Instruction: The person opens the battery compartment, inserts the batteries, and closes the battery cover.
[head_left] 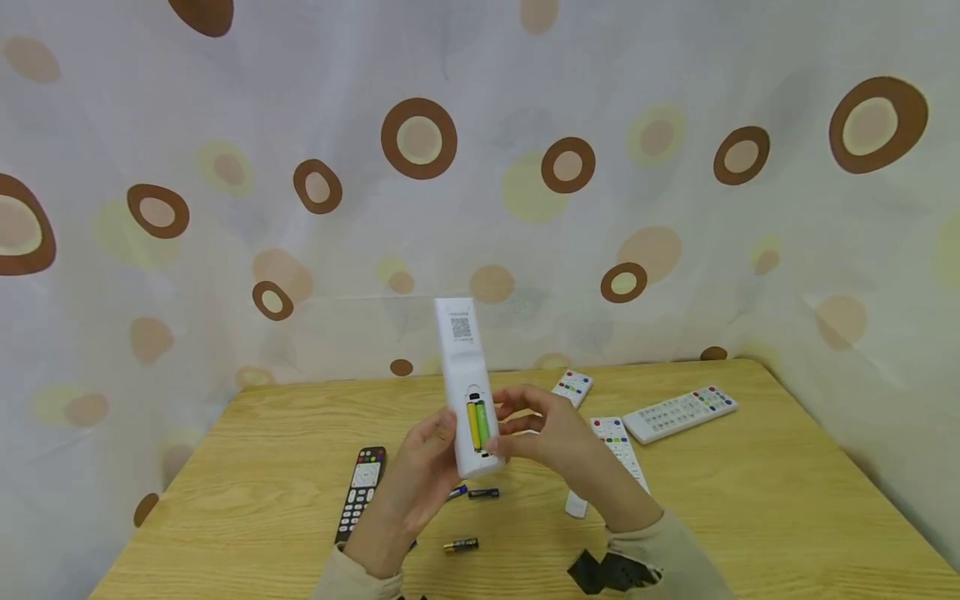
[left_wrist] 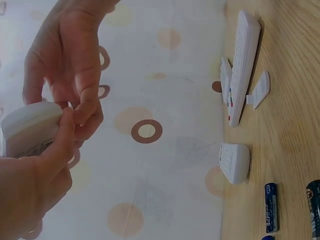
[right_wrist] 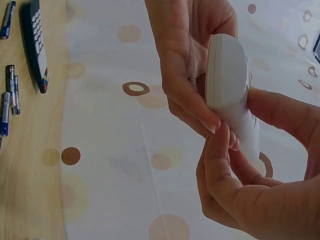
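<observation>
A white remote control (head_left: 459, 367) is held up above the table, its back turned to the head camera. Its battery compartment is uncovered, with a yellow battery (head_left: 473, 427) and a green battery (head_left: 482, 423) side by side inside. My left hand (head_left: 423, 471) grips the remote from the left, thumb along its edge. On the other side my right hand (head_left: 551, 433) pinches the lower part, its thumb at the bottom end of the green battery. The right wrist view shows the white remote (right_wrist: 227, 75) edge-on between both hands, its compartment hidden.
A black remote (head_left: 365, 479) lies on the left of the wooden table (head_left: 262, 467). Several loose batteries, one a black battery (head_left: 461, 544), lie below the hands. Several white remotes, including a wide one (head_left: 678, 414), lie at right beside a small white cover (head_left: 576, 505).
</observation>
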